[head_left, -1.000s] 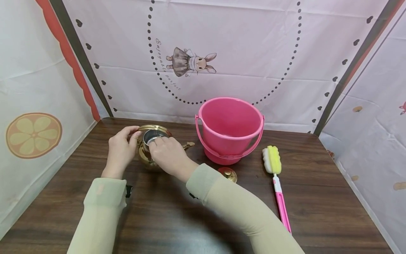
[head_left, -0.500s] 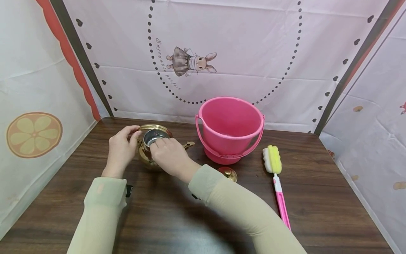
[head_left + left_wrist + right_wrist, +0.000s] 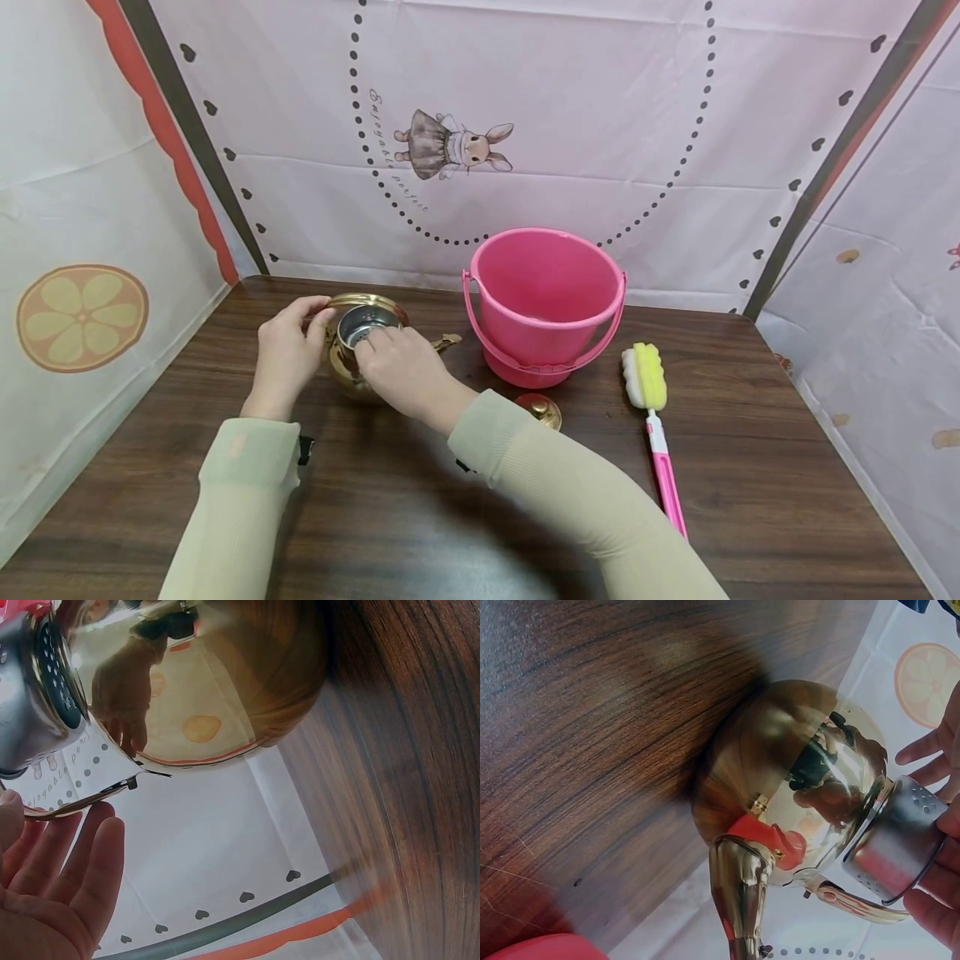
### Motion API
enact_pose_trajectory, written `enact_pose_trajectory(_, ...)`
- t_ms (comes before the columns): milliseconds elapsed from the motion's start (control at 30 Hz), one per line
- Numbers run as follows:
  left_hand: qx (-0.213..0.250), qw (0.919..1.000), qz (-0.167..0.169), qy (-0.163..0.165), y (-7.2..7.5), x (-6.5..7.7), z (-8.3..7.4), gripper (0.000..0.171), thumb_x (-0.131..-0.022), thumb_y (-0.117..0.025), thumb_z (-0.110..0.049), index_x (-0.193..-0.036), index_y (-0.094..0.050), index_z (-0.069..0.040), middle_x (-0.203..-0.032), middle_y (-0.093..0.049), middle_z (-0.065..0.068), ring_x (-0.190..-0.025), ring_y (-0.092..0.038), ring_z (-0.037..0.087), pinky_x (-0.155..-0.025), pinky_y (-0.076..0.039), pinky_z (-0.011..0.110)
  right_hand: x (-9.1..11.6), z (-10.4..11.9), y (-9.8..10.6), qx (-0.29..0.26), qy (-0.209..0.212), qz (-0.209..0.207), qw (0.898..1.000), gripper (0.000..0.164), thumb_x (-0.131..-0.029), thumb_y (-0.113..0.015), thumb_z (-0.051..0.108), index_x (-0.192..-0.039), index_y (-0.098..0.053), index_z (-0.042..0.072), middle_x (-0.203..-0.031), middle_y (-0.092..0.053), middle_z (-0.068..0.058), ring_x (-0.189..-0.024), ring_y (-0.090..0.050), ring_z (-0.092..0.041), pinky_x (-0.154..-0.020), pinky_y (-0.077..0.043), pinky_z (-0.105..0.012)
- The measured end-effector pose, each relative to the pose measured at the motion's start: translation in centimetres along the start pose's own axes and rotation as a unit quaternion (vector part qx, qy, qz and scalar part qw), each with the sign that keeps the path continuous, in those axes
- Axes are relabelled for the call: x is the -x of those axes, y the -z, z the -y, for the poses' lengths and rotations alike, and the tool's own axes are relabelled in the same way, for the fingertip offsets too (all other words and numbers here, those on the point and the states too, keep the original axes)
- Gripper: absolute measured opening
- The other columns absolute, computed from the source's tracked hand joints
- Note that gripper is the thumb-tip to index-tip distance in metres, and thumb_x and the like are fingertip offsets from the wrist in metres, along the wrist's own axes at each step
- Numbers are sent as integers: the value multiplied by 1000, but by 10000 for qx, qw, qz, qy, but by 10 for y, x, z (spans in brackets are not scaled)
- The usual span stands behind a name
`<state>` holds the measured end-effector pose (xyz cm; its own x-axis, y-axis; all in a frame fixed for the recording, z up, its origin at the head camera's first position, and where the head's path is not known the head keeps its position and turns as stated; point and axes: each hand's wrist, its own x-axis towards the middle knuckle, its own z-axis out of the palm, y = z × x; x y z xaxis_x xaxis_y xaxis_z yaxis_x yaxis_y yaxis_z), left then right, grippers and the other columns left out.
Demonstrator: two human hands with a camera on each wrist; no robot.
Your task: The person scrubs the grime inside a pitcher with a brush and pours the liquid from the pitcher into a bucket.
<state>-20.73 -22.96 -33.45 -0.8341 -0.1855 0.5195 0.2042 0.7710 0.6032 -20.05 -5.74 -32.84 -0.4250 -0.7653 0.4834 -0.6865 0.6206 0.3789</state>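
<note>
A shiny gold teapot [image 3: 345, 375] stands on the table at the left, its spout [image 3: 739, 896] pointing right in the head view. My left hand [image 3: 287, 354] holds the arched handle [image 3: 82, 804] between thumb and fingers. At the pot's mouth is a silver perforated tea strainer [image 3: 896, 838], its side wall showing outside the opening. My right hand [image 3: 401, 367] pinches the strainer's rim, with fingers reaching over it. The round gold lid [image 3: 540, 410] lies on the table beyond my right wrist, partly hidden by the sleeve.
Right of the spout stands a pink bucket [image 3: 540, 350] with its handle hanging down in front. Farther right lies a sponge brush [image 3: 649, 392] with a pink handle. Printed cloth [image 3: 600, 108] encloses the table [image 3: 765, 467] at the back and sides.
My right hand has shifted very slightly rightward, and more of the strainer's inside shows. The left hand keeps its hold on the teapot handle.
</note>
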Motion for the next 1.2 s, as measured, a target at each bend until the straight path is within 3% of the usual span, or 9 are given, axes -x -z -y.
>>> enact_pose_trajectory(200, -25, 10000, -1, -22, 0, 0, 1, 27, -97, -54, -18, -115, -63, 0, -112, -66, 23, -95, -65, 38, -75, -52, 51, 2, 0, 0, 14, 47, -42, 10000, 17, -96, -51, 16, -103, -67, 12, -96, -69, -1, -85, -64, -14, -74, -54, -26)
enact_pose_trajectory(433, -10, 9999, -106, -128, 0, 0, 0, 26, -96, -55, -15, -112, -63, 2, -107, -67, 24, -91, -66, 38, -74, -52, 51, 4, 1, -1, 0, 37, -459, 9989, 16, -94, -51, 14, -98, -67, 13, -91, -68, 0, -80, -64, -15, -72, -53, -27)
enact_pose_trajectory(1200, -8, 10000, -63, -58, -1, 0, 1, 26, -96, -55, -17, -114, -63, 1, -107, -68, 23, -91, -67, 37, -73, -52, 50, 13, 0, -3, -105, 176, -960, 9952, 16, -93, -51, 11, -94, -67, 12, -87, -66, -1, -78, -63, -16, -68, -51, -27)
